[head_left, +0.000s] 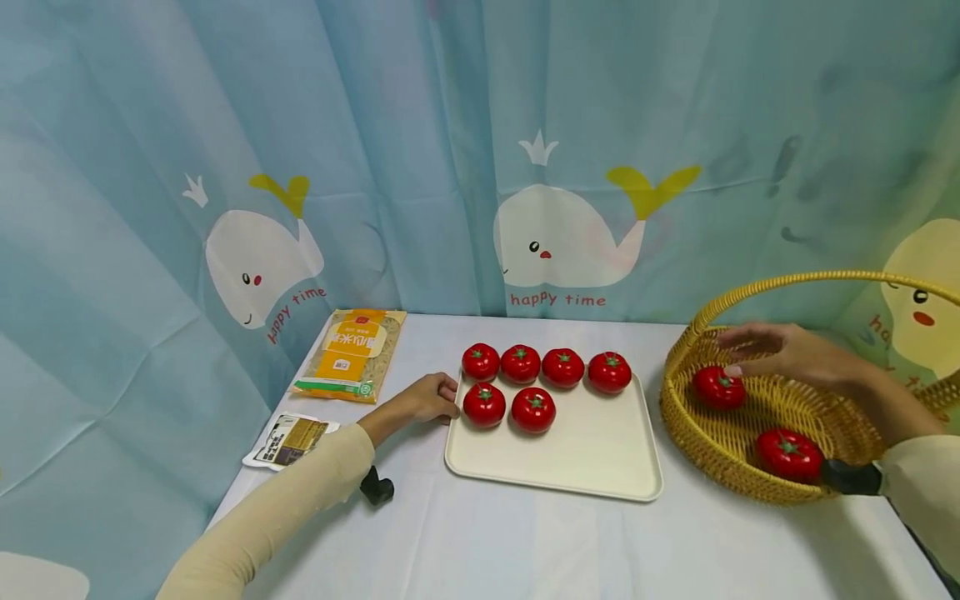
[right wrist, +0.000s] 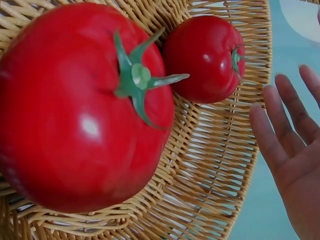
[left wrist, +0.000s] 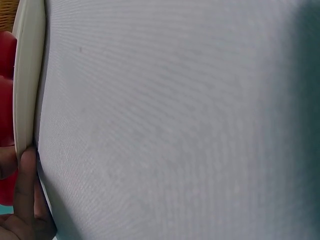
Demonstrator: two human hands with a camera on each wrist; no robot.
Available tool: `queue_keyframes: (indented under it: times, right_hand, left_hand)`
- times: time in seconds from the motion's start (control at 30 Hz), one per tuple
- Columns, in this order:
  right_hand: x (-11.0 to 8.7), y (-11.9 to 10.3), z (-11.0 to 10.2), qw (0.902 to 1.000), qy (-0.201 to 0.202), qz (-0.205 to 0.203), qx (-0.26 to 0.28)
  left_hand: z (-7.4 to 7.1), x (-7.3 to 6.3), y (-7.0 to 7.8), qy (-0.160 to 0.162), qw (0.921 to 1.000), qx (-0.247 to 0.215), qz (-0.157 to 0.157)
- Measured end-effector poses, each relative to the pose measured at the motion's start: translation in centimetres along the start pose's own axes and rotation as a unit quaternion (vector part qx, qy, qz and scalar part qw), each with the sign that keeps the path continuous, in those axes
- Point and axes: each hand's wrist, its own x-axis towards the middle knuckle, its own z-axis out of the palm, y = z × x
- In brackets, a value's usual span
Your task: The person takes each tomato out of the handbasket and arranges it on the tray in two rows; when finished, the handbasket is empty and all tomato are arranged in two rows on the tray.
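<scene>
My left hand grips the left edge of a cream tray; the left wrist view shows thumb and fingers about the tray's rim. Several red tomatoes with green stems sit on the tray, a row at the back and two in front of it. On the right, my right hand is over a wicker basket, its fingers spread in the right wrist view and holding nothing. Two tomatoes lie in the basket: one just below the fingers, the other closer to the wrist camera.
Left of the tray lie a yellow food packet and a smaller white packet, partly behind the left sleeve. The basket's tall handle arches over its back. A blue curtain with whale prints hangs behind the white table.
</scene>
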Motion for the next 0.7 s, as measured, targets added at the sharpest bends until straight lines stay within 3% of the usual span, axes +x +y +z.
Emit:
queue_keyframes:
  times: [0.4,0.7]
  right_hand:
    - [0.6,0.9,0.1,0.9979,-0.020,0.008,-0.061]
    - [1.5,2.2,0.9,0.9969,-0.049,0.011,-0.061]
  left_hand:
    - [0.1,0.1,0.0,0.002,1.0000,0.005,-0.002]
    - [0.1,0.1,0.0,0.000,1.0000,0.006,-0.003]
